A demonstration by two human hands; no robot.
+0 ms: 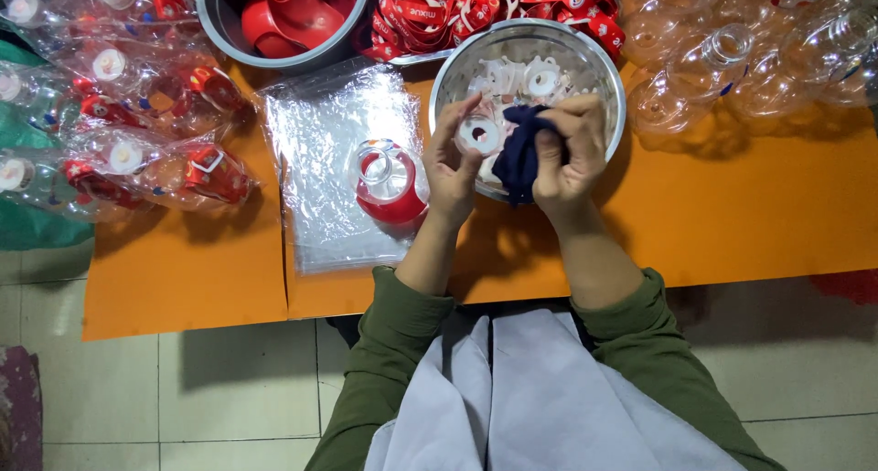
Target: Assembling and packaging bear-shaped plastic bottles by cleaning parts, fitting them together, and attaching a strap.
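I see a small white ring-shaped cap point(479, 135) pinched in the fingers of my left hand point(455, 165), held just over the near rim of a steel bowl point(611, 85). My right hand point(569, 151) is clamped on a dark blue cloth point(521, 155), bunched up and touching the cap's right side. The two hands are close together above the bowl, which holds more white caps point(540, 78). Just left of my left hand stands a clear bottle with a red base point(389, 183) on a stack of clear plastic bags point(325, 160). All of it sits on an orange surface point(750, 215). Bagged bottles point(119, 151) lie far left, loose clear bottles point(732, 59) far right, red straps point(476, 9) behind the bowl.
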